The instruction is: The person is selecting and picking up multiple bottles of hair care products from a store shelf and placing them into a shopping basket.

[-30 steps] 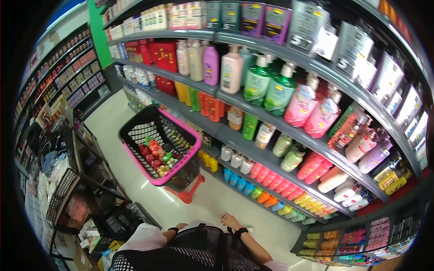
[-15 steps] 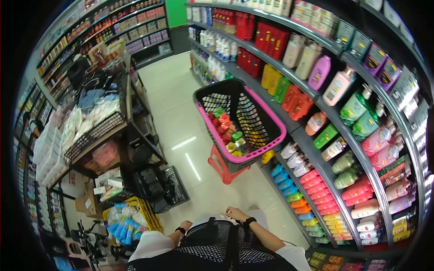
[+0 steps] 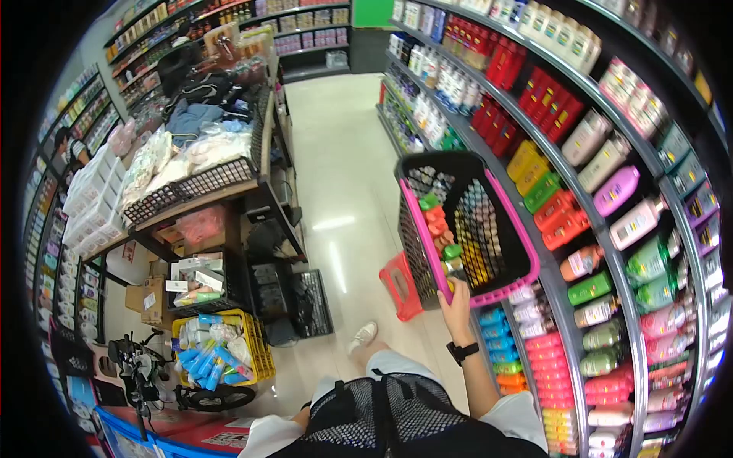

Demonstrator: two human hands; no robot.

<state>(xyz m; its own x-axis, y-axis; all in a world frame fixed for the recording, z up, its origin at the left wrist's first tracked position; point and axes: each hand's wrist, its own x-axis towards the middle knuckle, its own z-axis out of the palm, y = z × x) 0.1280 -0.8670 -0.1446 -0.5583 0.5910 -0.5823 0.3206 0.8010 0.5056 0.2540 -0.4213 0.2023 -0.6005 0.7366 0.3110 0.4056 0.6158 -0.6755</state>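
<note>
My right hand [image 3: 456, 299], with a black band on its wrist, is closed on the near left corner of a shopping basket [image 3: 527, 276]. The basket is black mesh with a pink rim and stands tilted in this view beside the shelves. Through its opening, orange-red items [image 3: 437, 223] and a green one show along the left side. A red plastic frame [image 3: 402, 286] shows at the basket's lower left. Of my left arm only a bit of forearm is seen at my left side; the hand is hidden behind the black mesh bag [image 3: 382, 416] on my front.
Shelves of bottles [image 3: 553, 366] curve along the right. On the left stands a table with clothes [image 3: 191, 122]; below are a black crate [image 3: 309, 305] and a yellow crate [image 3: 263, 355]. A bicycle [image 3: 141, 378] stands lower left. Tiled floor [image 3: 336, 153] runs between. A person [image 3: 75, 149] is far left.
My right hand has reached forward from near my body and taken hold of the basket's rim. My left hand has dropped out of sight. The view has shifted, and a white shoe now shows ahead.
</note>
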